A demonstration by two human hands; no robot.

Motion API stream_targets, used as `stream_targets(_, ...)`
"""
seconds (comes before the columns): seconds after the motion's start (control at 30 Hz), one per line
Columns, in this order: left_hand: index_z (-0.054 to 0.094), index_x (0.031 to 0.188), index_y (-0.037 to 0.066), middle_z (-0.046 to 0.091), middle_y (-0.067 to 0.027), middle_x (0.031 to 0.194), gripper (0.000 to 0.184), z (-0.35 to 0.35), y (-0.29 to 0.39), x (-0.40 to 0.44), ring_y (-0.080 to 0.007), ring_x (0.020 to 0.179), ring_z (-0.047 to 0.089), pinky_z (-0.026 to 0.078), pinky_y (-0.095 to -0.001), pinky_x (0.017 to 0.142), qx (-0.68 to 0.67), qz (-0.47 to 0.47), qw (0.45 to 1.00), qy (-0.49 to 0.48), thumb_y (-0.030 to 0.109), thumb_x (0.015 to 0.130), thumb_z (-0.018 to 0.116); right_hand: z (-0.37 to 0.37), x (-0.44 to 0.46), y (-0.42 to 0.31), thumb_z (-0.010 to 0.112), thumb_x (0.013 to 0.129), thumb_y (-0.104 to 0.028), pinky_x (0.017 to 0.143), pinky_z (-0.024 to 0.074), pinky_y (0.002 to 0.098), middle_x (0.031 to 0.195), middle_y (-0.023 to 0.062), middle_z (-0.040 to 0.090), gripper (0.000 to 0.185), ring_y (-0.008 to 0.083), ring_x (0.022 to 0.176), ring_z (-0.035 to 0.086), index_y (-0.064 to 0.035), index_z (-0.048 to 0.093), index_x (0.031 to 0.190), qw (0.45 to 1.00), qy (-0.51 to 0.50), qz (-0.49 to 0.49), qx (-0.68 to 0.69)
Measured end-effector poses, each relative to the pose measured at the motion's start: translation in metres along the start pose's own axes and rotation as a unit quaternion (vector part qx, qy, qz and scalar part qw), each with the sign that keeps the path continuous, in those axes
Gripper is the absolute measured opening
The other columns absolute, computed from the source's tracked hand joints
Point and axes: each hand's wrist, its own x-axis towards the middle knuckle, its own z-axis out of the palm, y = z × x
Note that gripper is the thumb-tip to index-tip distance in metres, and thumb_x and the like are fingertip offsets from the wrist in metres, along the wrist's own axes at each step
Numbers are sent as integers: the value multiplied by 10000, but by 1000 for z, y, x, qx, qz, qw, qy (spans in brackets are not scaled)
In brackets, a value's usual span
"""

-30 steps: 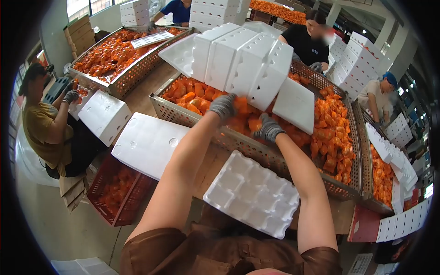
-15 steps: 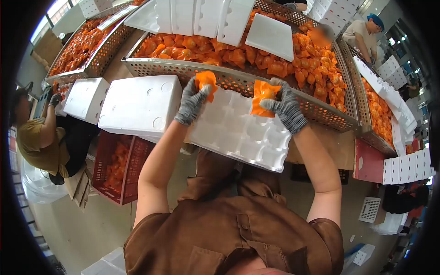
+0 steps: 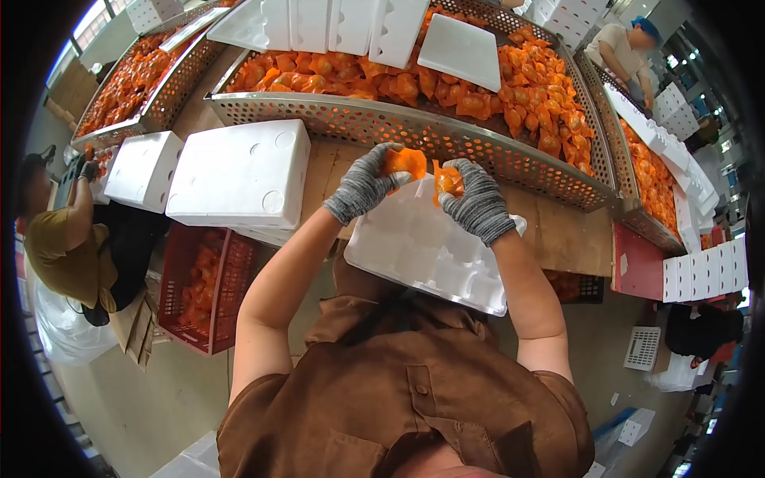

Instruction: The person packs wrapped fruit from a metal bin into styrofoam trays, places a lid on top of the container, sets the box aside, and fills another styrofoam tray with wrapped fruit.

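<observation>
the landmark is the white foam tray [image 3: 414, 247], its hollows facing up. at its far edge the left hand [image 3: 368, 185], gloved in grey knit, is curled around the left packet [image 3: 409, 162]; the right hand [image 3: 478, 201], gloved alike, grips the right packet [image 3: 451, 182] just beside it. the hands are near each other but apart; how high both packets hang over the tray i cannot tell.

each packet should be light, with a soft, perhaps slippery orange wrap over something roundish that could bruise; better cupped around the middle than pinched by the loose corners. the tray looks stiff, light and easy to dent, best lifted by its rim.

beyond the tray stands the metal bin [image 3: 343, 118] of similar packets. no brand, label or writing can be read.
</observation>
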Motion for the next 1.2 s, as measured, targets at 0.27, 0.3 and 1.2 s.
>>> stream_targets(0.27, 509, 1193, 95, 626, -133, 1033, 436, -1, 8, 27, -321, 964, 596, 479, -388, 831, 225, 40, 965, -128, 168, 791, 661, 9, 8, -2, 597, 760, -293, 851, 465, 417, 1015, 194, 595, 385, 343, 967, 577, -51, 575, 1059, 981, -126, 48, -140)
stream_targets(0.3, 516, 1185, 90, 621, -130, 1047, 440, 0, 12, 26, -310, 976, 595, 478, -379, 844, 249, 56, 958, -132, 132, 774, 668, 11, 7, -3, 618, 749, -304, 847, 464, 415, 997, 193, 602, 394, 341, 958, 579, -54, 580, 1051, 980, -133, 53, -141)
stream_targets(1.2, 643, 1080, 187, 626, -62, 974, 390, -5, 34, 57, -265, 966, 567, 410, -386, 934, 490, 130, 814, -285, 159, 694, 691, 18, 17, -7, 354, 920, -364, 801, 490, 422, 983, 193, 592, 420, 330, 875, 613, -77, 642, 1024, 962, -185, 83, -181)
